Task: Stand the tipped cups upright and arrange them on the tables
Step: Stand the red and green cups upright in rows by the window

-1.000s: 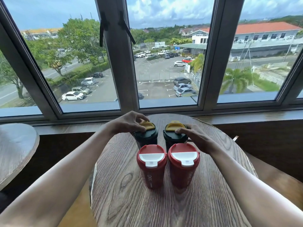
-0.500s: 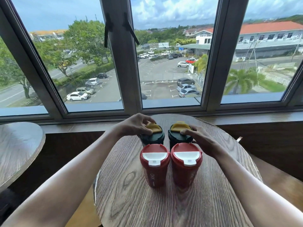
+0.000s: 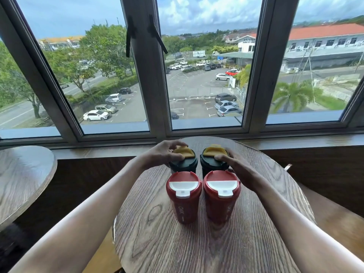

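Observation:
Two red cups with white lid flaps, the left red cup (image 3: pixel 184 198) and the right red cup (image 3: pixel 221 197), stand upright side by side on the round wooden table (image 3: pixel 167 243). Behind them stand two dark green cups with yellow lid flaps. My left hand (image 3: pixel 164 153) grips the lid of the left green cup (image 3: pixel 185 163). My right hand (image 3: pixel 236 166) grips the lid of the right green cup (image 3: pixel 211 161). The green cups' bodies are mostly hidden by the red cups.
A second round wooden table (image 3: pixel 23 178) stands to the left, across a dark gap. A wooden sill (image 3: pixel 295 139) and a large window run just behind both tables. A wooden bench seat (image 3: pixel 334 219) lies to the right.
The camera has shifted a little, so the cups sit further right in view. Both hands stay on the green cups' lids, and the cups keep their places.

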A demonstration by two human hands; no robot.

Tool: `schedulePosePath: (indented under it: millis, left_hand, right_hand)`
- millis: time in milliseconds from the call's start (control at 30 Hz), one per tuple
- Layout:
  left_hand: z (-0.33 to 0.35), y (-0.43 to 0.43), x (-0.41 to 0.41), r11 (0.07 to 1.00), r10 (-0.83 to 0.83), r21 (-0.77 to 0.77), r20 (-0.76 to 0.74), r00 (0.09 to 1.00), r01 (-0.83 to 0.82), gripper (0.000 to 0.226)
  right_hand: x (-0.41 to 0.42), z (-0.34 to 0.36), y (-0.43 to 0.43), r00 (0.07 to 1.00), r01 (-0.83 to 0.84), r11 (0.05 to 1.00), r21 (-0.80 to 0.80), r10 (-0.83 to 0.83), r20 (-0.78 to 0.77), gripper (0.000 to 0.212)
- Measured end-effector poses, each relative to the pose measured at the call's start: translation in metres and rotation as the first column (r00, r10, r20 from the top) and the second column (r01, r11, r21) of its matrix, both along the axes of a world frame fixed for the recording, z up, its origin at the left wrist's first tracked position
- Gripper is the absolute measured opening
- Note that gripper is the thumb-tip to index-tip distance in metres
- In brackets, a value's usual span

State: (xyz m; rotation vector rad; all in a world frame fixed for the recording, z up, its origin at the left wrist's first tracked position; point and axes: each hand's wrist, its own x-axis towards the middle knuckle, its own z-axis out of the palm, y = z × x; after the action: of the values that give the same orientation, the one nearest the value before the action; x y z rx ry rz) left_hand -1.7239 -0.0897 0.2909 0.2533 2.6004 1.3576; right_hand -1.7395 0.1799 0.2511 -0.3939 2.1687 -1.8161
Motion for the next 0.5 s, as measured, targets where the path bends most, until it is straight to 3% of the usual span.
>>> schedulePosePath:
  millis: [100,167,233,300,367,500]
  left_hand:
    - [-0.005,0.002,0.002,0.999,0.034,0.029,0.009,0.999,-0.035,0.055]
    - [-0.007,0.004,0.004,0.993,0.117,0.021,-0.061,0.991,-0.116,0.053]
    - [-0.007,0.005,0.003,0.958,0.262,-0.038,-0.280,0.924,-0.284,0.037]
    - [-0.004,0.008,0.006,0.882,0.363,-0.084,-0.508,0.781,-0.464,0.021]
    - [0.001,0.011,0.010,0.842,0.379,-0.100,-0.590,0.713,-0.530,0.014]
    - [0.009,0.013,0.015,0.833,0.350,-0.150,-0.604,0.716,-0.533,0.010]
  right_hand:
    - [-0.001,-0.001,0.003,0.999,0.002,1.000,0.008,-0.002,-0.034,0.059]
    - [-0.005,-0.002,0.004,0.990,0.081,0.997,0.021,-0.078,-0.115,0.059]
    - [-0.010,0.002,0.003,0.946,0.222,0.975,0.003,-0.215,-0.241,0.045]
    - [-0.016,0.011,0.002,0.881,0.334,0.942,0.012,-0.308,-0.360,0.028]
    - [-0.018,0.025,0.000,0.848,0.370,0.927,0.062,-0.310,-0.430,0.022]
    - [-0.016,0.051,-0.008,0.825,0.336,0.929,0.159,-0.208,-0.525,0.019]
